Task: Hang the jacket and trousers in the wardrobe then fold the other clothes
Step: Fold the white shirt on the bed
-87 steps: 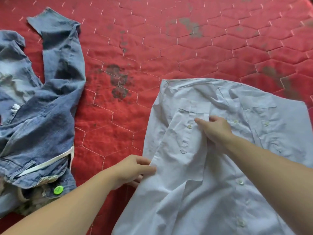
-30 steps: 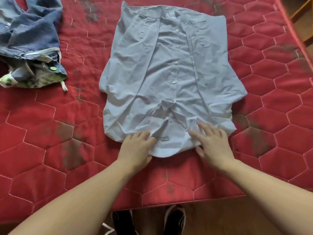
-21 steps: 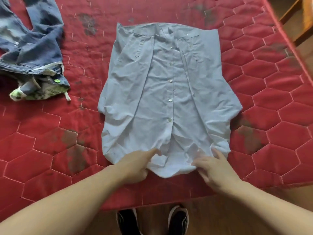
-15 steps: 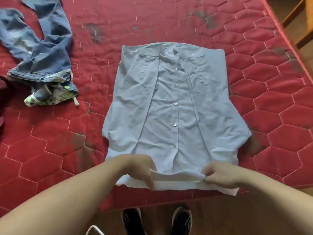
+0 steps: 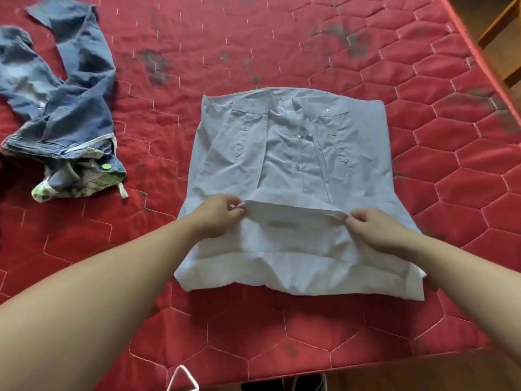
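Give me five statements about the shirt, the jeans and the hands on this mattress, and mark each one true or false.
1. Both hands pinch the shirt's bottom hem. True: the left hand and right hand hold it raised over the shirt's lower part.
2. The jeans lie to the right of the shirt. False: they lie to its left, apart from it.
3. The shirt's collar points away from the person. True.
4. The jeans are neatly folded. False: they lie crumpled.
5. The mattress is blue. False: it is red and quilted.
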`<state>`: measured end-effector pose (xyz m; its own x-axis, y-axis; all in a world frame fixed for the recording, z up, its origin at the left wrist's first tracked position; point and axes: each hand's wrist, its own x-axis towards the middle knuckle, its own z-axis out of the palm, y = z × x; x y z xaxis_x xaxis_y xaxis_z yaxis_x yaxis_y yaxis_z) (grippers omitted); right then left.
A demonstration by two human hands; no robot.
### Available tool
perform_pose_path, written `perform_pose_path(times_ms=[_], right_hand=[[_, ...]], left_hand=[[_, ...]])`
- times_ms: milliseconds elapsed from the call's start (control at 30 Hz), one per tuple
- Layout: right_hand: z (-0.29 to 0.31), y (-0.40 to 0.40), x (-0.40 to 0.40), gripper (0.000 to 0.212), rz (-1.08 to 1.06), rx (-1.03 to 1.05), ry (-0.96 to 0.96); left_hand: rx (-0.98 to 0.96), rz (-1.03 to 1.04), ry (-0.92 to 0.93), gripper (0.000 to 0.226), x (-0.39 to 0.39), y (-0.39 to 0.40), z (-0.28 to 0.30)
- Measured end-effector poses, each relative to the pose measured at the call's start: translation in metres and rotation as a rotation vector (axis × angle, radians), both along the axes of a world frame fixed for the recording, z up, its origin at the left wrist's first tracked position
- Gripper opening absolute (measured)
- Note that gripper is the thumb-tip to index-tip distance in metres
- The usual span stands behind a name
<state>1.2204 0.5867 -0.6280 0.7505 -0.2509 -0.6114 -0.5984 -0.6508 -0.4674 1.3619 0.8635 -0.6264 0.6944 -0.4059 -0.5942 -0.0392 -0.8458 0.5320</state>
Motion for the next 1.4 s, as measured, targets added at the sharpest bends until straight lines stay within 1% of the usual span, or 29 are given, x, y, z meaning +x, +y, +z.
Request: perform_pose_path(times_ms=[67,100,133,167,200,233,267,300,333,400,433,467,567,667,800,867,933,1000,1033,1100,1167,1200,1233,1267,1333,1400], right_hand=[[-0.005,-0.005,0.017,0.034,-0.019,-0.06,-0.104],[-0.007,-0.007,0.026,0.031,-0.011,-0.113,-0.15],[-0.012,-0.009,0.034,0.026,-0.015,-0.181,-0.199],[-0.017,-0.008,0.039,0.018,-0.018,-0.281,-0.245],[-0.023,-0.006,0.041,0.02,0.004,-0.415,-0.302],[-0.031,0.0,0.039,0.029,0.064,-0.519,-0.364],[-0.04,0.007,0.033,0.038,0.147,-0.571,-0.439],[-0.048,0.016,0.026,0.044,0.235,-0.581,-0.514],[-0.056,0.027,0.019,0.049,0.331,-0.573,-0.538],[-0.074,0.042,0.007,0.058,0.497,-0.569,-0.484],[-0.086,0.044,0.005,0.062,0.535,-0.575,-0.436],[-0.094,0.042,0.005,0.066,0.539,-0.581,-0.389],[-0.114,0.023,0.008,0.074,0.461,-0.59,-0.299],[-0.123,0.006,0.011,0.077,0.475,-0.595,-0.306],[-0.119,0.008,0.013,0.077,0.493,-0.61,-0.306],[-0.113,0.014,0.006,0.074,0.48,-0.607,-0.281],[-0.105,0.021,-0.005,0.071,0.472,-0.582,-0.278],[-0.098,0.028,-0.023,0.067,0.504,-0.533,-0.303],[-0.095,0.03,-0.035,0.067,0.542,-0.509,-0.303],[-0.088,0.033,-0.059,0.072,0.613,-0.501,-0.29],[-0.084,0.031,-0.082,0.085,0.683,-0.502,-0.225],[-0.084,0.029,-0.091,0.088,0.706,-0.502,-0.196],[-0.084,0.028,-0.095,0.085,0.707,-0.505,-0.187],[-0.083,0.027,-0.097,0.077,0.69,-0.513,-0.197],[-0.081,0.028,-0.094,0.06,0.616,-0.514,-0.208],[-0.085,0.027,-0.092,0.054,0.562,-0.518,-0.235]], left_hand=[[-0.096,0.094,-0.098,0.024,0.012,-0.003,-0.011],[-0.108,0.132,-0.148,0.022,0.018,-0.006,-0.016],[-0.079,0.149,-0.2,0.022,0.022,-0.009,-0.024],[-0.001,0.125,-0.254,0.028,0.024,-0.011,-0.032],[0.097,0.052,-0.329,0.037,0.022,-0.011,-0.04],[0.162,-0.054,-0.425,0.046,0.015,-0.011,-0.047],[0.179,-0.17,-0.513,0.052,0.006,-0.012,-0.053],[0.169,-0.279,-0.553,0.059,-0.004,-0.014,-0.057],[0.182,-0.382,-0.535,0.067,-0.011,-0.017,-0.062],[0.242,-0.506,-0.481,0.076,-0.023,-0.019,-0.077],[0.266,-0.525,-0.465,0.078,-0.025,-0.015,-0.088],[0.266,-0.522,-0.481,0.079,-0.023,-0.01,-0.098],[0.23,-0.512,-0.543,0.077,-0.017,0.008,-0.119],[0.201,-0.514,-0.556,0.078,-0.014,0.017,-0.135],[0.223,-0.501,-0.581,0.08,-0.013,0.012,-0.124],[0.205,-0.488,-0.642,0.074,-0.022,0.008,-0.113],[0.159,-0.566,-0.652,0.07,-0.046,0.005,-0.105],[0.183,-0.658,-0.589,0.077,-0.071,0.003,-0.106],[0.203,-0.649,-0.558,0.079,-0.081,0.003,-0.106],[0.214,-0.595,-0.541,0.079,-0.09,0.0,-0.102],[0.198,-0.634,-0.533,0.084,-0.099,-0.008,-0.096],[0.184,-0.663,-0.526,0.089,-0.106,-0.011,-0.091],[0.18,-0.686,-0.517,0.094,-0.115,-0.015,-0.09],[0.189,-0.681,-0.497,0.097,-0.124,-0.019,-0.09],[0.232,-0.591,-0.509,0.098,-0.143,-0.026,-0.098],[0.249,-0.537,-0.466,0.096,-0.151,-0.032,-0.102]])
